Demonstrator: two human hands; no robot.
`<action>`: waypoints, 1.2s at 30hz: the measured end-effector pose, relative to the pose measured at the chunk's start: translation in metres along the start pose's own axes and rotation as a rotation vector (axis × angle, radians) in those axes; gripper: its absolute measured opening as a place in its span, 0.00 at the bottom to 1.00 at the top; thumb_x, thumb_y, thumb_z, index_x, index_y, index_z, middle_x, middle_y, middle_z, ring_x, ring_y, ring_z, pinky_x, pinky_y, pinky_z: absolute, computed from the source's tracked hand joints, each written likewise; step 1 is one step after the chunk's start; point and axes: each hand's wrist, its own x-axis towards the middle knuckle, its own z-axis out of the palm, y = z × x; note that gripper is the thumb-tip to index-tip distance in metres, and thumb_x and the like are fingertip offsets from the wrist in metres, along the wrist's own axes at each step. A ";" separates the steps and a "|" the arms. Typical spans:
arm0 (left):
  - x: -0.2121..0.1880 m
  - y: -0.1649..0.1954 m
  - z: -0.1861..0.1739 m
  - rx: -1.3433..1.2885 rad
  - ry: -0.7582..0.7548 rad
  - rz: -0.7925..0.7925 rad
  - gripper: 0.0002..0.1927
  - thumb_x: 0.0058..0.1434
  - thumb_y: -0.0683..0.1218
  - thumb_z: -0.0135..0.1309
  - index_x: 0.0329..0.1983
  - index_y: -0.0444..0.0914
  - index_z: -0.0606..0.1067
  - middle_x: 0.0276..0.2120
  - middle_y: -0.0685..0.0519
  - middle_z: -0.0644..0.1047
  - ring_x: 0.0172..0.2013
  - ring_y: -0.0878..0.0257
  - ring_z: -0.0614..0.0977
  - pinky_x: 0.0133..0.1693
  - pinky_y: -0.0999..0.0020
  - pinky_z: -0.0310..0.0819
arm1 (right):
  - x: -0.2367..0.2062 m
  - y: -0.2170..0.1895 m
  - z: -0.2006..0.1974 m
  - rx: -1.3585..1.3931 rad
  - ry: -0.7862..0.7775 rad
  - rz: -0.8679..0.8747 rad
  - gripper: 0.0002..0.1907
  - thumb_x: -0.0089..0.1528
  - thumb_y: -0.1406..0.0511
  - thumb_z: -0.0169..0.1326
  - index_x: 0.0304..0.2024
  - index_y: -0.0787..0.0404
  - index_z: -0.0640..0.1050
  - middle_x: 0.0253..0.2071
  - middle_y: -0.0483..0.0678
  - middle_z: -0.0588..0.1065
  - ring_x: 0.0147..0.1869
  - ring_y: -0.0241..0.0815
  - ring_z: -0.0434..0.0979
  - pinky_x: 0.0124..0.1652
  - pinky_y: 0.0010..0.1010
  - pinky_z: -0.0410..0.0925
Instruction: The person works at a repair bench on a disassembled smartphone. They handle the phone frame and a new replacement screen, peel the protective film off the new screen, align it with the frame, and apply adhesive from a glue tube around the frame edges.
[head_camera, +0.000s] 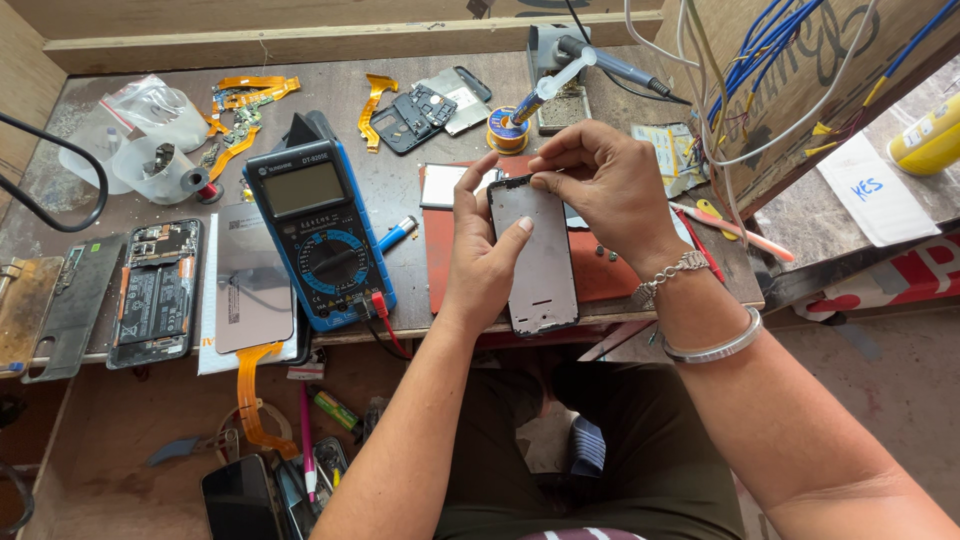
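My left hand grips a grey phone frame by its left edge, thumb lying across the upper face. It is held upright over the front edge of the bench, above a red work mat. My right hand pinches the top edge of the same frame with curled fingers. That wrist wears a metal chain bracelet and a bangle. Two small dark screws lie on the mat just right of the frame.
A blue multimeter stands left of the mat, with an opened phone and loose panels further left. Orange flex cables, a solder spool, a soldering iron stand and hanging wires crowd the back. Tools fill the lower shelf.
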 end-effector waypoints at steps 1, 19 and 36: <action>0.000 0.000 0.000 -0.006 0.001 -0.007 0.39 0.66 0.32 0.46 0.77 0.44 0.50 0.60 0.45 0.69 0.58 0.62 0.74 0.60 0.65 0.72 | 0.000 0.000 0.000 0.001 0.001 0.001 0.10 0.61 0.76 0.62 0.43 0.67 0.77 0.43 0.49 0.83 0.49 0.36 0.85 0.48 0.25 0.78; 0.004 -0.010 -0.005 0.035 0.012 0.064 0.31 0.70 0.32 0.45 0.76 0.37 0.55 0.69 0.45 0.63 0.64 0.64 0.70 0.65 0.68 0.68 | -0.003 -0.001 -0.001 0.009 -0.014 0.013 0.20 0.58 0.75 0.65 0.51 0.66 0.75 0.45 0.50 0.82 0.51 0.36 0.85 0.48 0.26 0.79; 0.012 -0.023 -0.012 -0.315 0.084 -0.187 0.33 0.65 0.32 0.44 0.74 0.35 0.57 0.55 0.45 0.72 0.50 0.64 0.78 0.52 0.67 0.77 | -0.004 0.007 -0.001 -0.062 0.002 0.019 0.22 0.57 0.73 0.67 0.52 0.66 0.74 0.48 0.51 0.82 0.49 0.38 0.85 0.49 0.27 0.79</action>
